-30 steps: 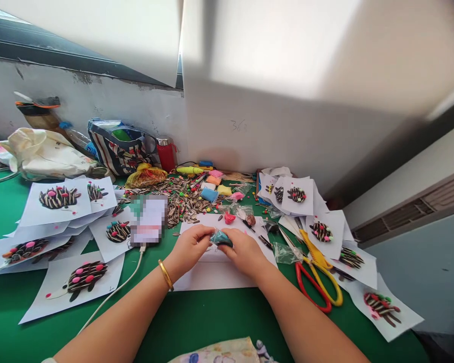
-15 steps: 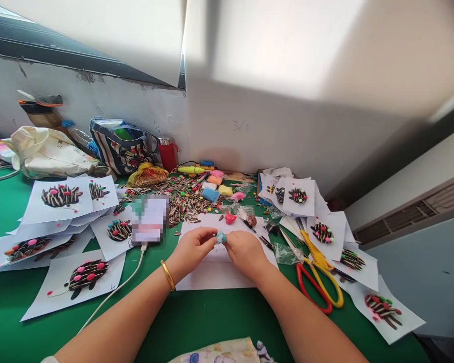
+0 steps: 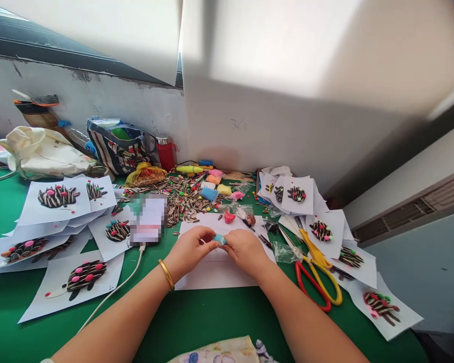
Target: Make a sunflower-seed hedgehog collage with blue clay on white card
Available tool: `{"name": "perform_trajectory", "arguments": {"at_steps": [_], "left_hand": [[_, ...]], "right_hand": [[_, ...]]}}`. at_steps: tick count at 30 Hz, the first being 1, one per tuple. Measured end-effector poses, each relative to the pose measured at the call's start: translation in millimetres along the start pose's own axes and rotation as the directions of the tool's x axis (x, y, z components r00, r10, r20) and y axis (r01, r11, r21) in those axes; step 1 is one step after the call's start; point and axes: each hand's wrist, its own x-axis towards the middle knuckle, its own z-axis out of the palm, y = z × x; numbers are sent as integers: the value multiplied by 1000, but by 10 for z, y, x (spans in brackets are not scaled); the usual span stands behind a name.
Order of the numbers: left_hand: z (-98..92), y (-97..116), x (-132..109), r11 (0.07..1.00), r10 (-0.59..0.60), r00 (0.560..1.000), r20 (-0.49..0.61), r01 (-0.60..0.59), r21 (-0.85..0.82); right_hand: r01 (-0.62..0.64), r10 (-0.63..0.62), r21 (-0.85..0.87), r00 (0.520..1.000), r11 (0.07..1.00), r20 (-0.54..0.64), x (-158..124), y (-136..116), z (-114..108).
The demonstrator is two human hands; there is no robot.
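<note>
Between both hands is a small packet of blue modelling clay [image 3: 220, 239], with a shine like clear plastic on it. My left hand [image 3: 194, 249], with a gold bangle at the wrist, pinches it from the left with thumb and fingers. From the other side my right hand [image 3: 247, 252] grips it, its fingertips partly hidden. Below them lies a sheet of white paper [image 3: 219, 276]. At its far edge are a lump of red clay [image 3: 229, 217] and a lump of brown clay [image 3: 250, 220]. A dark pen [image 3: 266, 242] rests near my right hand.
Red-handled scissors [image 3: 313, 287] and yellow-handled scissors [image 3: 321, 272] lie at the right. A sunflower seed pile [image 3: 187, 199] and clay packets [image 3: 210, 193] are behind the paper. Seed hedgehog cards flank it, left [image 3: 113, 282] and right [image 3: 412, 317]. A phone [image 3: 148, 219] is cabled at left.
The blue clay packet has turned and tilted slightly between my fingers, and both hands still hold it. The whole view has shifted a little; the things on the table lie as before.
</note>
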Motion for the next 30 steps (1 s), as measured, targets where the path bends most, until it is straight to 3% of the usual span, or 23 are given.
{"name": "perform_trajectory", "arguments": {"at_steps": [8,13,20,24,30], "left_hand": [[17,82,-39,990,89,996,8,-89,110],[0,58,-26,969,210,976,-60,-199,144],[-20,-24,17,984,155,984,-87,-146,107],[16,-4,-3,986,147,985,-88,-139,94],[51,1,-10,999,-8,998,-68,10,34]], "right_hand": [[19,-19,12,999,1000,-25,6,9,44],[-47,60,220,997,974,-56,-3,1,21],[-29,92,465,989,885,-114,-26,49,34],[-45,123,413,978,910,-167,-19,43,53],[74,-25,222,976,972,-218,-13,-26,84]]}}
